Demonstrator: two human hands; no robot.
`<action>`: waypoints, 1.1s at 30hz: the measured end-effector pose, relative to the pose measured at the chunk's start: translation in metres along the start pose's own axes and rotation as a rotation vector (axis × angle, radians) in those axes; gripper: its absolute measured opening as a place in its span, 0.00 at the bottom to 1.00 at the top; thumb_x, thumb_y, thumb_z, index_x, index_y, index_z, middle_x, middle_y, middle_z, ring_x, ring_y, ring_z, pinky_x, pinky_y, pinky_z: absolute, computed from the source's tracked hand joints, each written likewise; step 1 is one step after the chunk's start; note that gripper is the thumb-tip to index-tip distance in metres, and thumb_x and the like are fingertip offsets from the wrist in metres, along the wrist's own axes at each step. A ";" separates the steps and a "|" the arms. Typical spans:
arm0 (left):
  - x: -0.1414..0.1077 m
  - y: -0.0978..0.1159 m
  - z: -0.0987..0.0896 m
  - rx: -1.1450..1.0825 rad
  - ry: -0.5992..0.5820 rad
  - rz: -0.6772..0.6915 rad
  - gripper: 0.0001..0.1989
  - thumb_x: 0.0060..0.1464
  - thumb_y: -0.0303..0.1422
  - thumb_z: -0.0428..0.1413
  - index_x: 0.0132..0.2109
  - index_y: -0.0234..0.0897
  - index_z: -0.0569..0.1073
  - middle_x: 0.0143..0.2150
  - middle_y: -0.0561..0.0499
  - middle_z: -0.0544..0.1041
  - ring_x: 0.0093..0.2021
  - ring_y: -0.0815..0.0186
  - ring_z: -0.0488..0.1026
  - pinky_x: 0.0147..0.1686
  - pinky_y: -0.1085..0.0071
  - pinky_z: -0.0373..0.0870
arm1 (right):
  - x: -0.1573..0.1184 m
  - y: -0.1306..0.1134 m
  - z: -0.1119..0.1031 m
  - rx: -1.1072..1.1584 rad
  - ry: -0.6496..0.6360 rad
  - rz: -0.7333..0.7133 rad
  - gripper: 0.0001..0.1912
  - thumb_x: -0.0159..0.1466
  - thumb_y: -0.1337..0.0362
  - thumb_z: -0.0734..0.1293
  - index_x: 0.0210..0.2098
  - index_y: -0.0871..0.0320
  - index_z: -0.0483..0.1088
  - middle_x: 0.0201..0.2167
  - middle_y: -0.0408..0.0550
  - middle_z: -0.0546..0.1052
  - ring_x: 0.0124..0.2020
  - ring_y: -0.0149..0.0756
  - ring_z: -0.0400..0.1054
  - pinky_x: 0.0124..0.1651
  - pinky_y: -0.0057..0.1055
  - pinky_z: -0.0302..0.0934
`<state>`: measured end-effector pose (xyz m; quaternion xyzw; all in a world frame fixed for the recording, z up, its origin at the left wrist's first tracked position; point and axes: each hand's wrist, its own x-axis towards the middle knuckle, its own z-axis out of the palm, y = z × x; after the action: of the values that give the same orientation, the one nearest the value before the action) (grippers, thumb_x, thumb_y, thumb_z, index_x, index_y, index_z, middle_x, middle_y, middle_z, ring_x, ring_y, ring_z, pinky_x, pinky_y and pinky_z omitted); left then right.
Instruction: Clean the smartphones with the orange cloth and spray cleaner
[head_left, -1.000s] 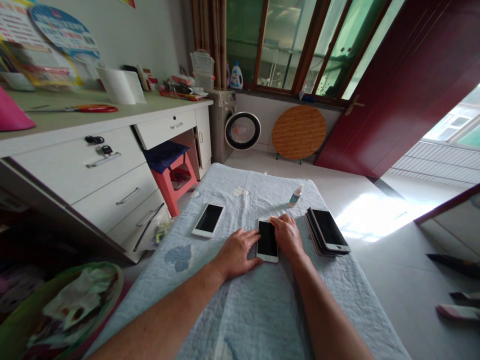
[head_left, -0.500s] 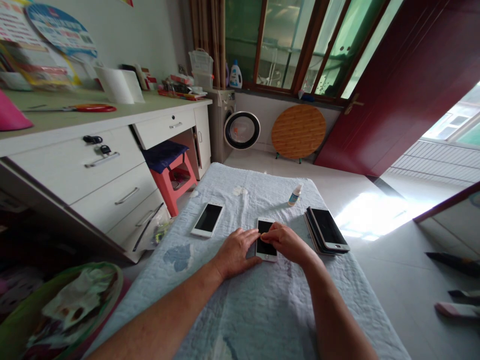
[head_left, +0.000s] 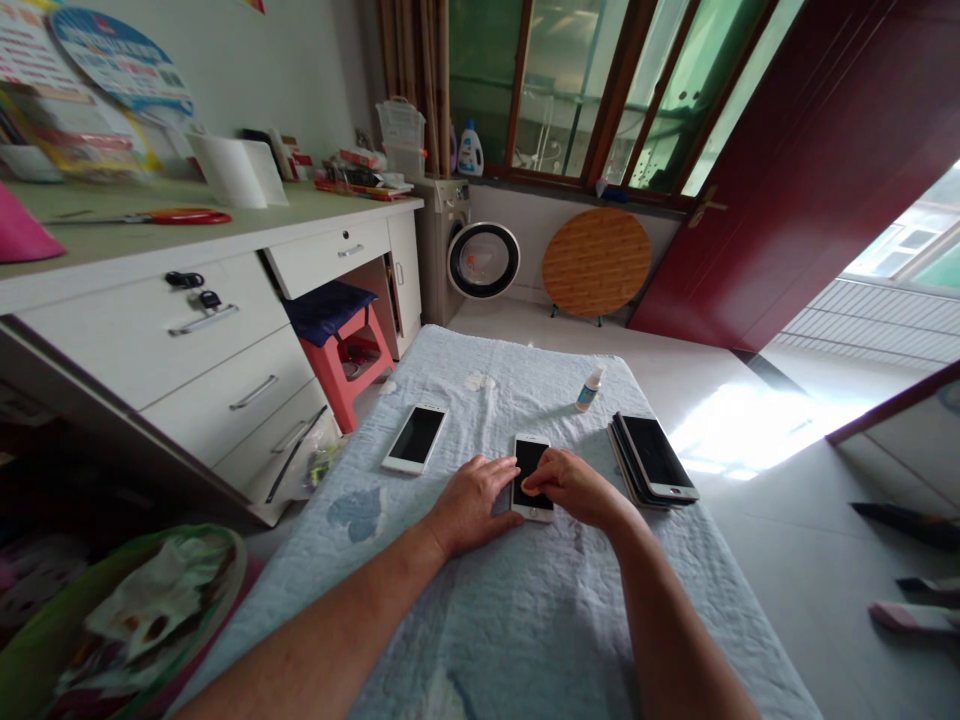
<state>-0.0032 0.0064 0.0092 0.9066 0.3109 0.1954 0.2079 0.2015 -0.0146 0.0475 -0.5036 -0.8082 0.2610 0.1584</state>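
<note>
White phone (head_left: 533,496) between 2 hands, left (head_left: 474,505), right (head_left: 574,486)

Two separate phones (head_left: 416,438), one stack (head_left: 654,458) and one bottle (head_left: 589,391).

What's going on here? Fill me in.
A person's left hand steadies a white-framed phone by its left edge on a quilted cloth. The right hand holds a small orange-yellow piece against the dark screen. Another white phone lies off to the left, a stack of phones or similar devices sits to the right, and a small bottle stands beyond the hands.
</note>
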 end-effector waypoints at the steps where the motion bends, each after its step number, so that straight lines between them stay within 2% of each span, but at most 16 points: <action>1: 0.000 0.000 0.000 -0.005 0.000 0.001 0.31 0.52 0.48 0.58 0.58 0.35 0.67 0.60 0.41 0.68 0.56 0.51 0.66 0.56 0.55 0.61 | 0.002 0.003 0.004 -0.028 0.064 0.025 0.14 0.58 0.75 0.62 0.31 0.55 0.79 0.27 0.44 0.73 0.32 0.31 0.64 0.40 0.26 0.55; 4: 0.001 0.002 -0.002 -0.021 0.003 0.012 0.31 0.52 0.46 0.58 0.59 0.37 0.66 0.60 0.43 0.68 0.55 0.52 0.67 0.55 0.57 0.62 | 0.008 0.011 0.015 -0.097 0.233 0.101 0.14 0.60 0.73 0.62 0.34 0.54 0.79 0.30 0.46 0.72 0.35 0.32 0.64 0.43 0.29 0.54; 7: 0.001 0.002 -0.002 -0.023 0.010 0.010 0.29 0.51 0.45 0.59 0.57 0.37 0.67 0.59 0.44 0.69 0.54 0.52 0.67 0.55 0.58 0.62 | 0.015 0.017 0.024 -0.159 0.337 0.141 0.14 0.64 0.70 0.61 0.37 0.53 0.78 0.32 0.47 0.71 0.37 0.33 0.63 0.44 0.29 0.54; 16: 0.000 0.004 -0.002 -0.002 0.007 -0.017 0.30 0.47 0.40 0.63 0.57 0.36 0.68 0.60 0.45 0.68 0.52 0.54 0.67 0.55 0.59 0.62 | 0.022 0.042 0.027 -0.223 0.497 0.315 0.14 0.66 0.64 0.60 0.43 0.52 0.77 0.34 0.48 0.70 0.38 0.35 0.62 0.45 0.29 0.55; 19: 0.000 0.004 -0.002 0.003 0.002 -0.025 0.30 0.48 0.41 0.62 0.57 0.36 0.68 0.60 0.44 0.68 0.53 0.54 0.67 0.55 0.59 0.62 | 0.017 0.046 0.022 -0.204 0.481 0.353 0.14 0.65 0.66 0.60 0.41 0.53 0.78 0.33 0.48 0.71 0.38 0.36 0.63 0.45 0.29 0.55; 24: -0.001 0.000 0.002 -0.005 0.008 -0.024 0.30 0.50 0.44 0.60 0.58 0.36 0.68 0.61 0.43 0.67 0.56 0.53 0.66 0.57 0.57 0.60 | 0.004 0.041 0.012 -0.094 0.392 0.296 0.13 0.63 0.64 0.61 0.40 0.56 0.78 0.32 0.48 0.73 0.36 0.34 0.67 0.44 0.28 0.58; 28: 0.000 -0.002 0.003 -0.006 0.007 -0.018 0.30 0.51 0.47 0.59 0.58 0.37 0.68 0.61 0.43 0.67 0.57 0.52 0.66 0.57 0.56 0.59 | -0.008 0.033 0.003 0.015 0.246 0.260 0.13 0.61 0.62 0.62 0.39 0.56 0.78 0.31 0.47 0.73 0.32 0.33 0.68 0.38 0.28 0.60; 33: 0.000 -0.001 0.002 0.001 -0.003 -0.024 0.30 0.51 0.46 0.59 0.57 0.34 0.69 0.61 0.42 0.67 0.57 0.52 0.66 0.58 0.57 0.59 | -0.018 0.021 -0.008 0.206 -0.002 0.204 0.13 0.56 0.67 0.64 0.39 0.56 0.78 0.35 0.47 0.77 0.36 0.34 0.71 0.42 0.28 0.62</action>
<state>-0.0025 0.0063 0.0067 0.9032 0.3214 0.1916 0.2103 0.2287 -0.0209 0.0415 -0.5640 -0.7219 0.3576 0.1813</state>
